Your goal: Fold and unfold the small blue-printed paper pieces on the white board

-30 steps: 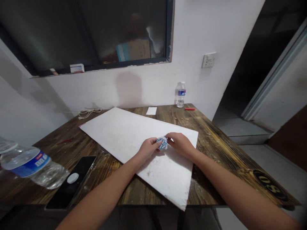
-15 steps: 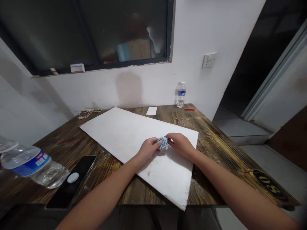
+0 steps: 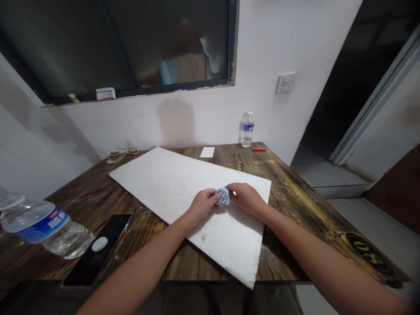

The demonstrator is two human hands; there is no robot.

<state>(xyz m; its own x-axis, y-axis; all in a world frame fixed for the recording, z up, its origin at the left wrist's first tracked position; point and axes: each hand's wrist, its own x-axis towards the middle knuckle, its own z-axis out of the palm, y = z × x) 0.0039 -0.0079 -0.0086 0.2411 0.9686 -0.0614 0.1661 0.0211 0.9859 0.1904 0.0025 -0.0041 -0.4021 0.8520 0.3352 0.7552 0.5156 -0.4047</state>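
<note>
Between my hands is a small, thin, white piece with blue printed stripes (image 3: 222,196); it looks like crumpled paper or film, though its material is unclear. My left hand (image 3: 202,204) is closed on its left side, thumb across the front. At its upper right edge, the bent fingers of my right hand (image 3: 246,197) pinch it, with the fingertips partly hidden. Both hands are over a large white board (image 3: 157,179) that lies slanted on the dark wooden table (image 3: 295,245).
To the left lie a large water bottle (image 3: 49,225) and a black phone (image 3: 88,267) with a white disc (image 3: 99,244) on it. Toward the wall are a white cable (image 3: 123,153), a white card (image 3: 207,152), a small water bottle (image 3: 248,130) and a red stick-like object (image 3: 259,149).
</note>
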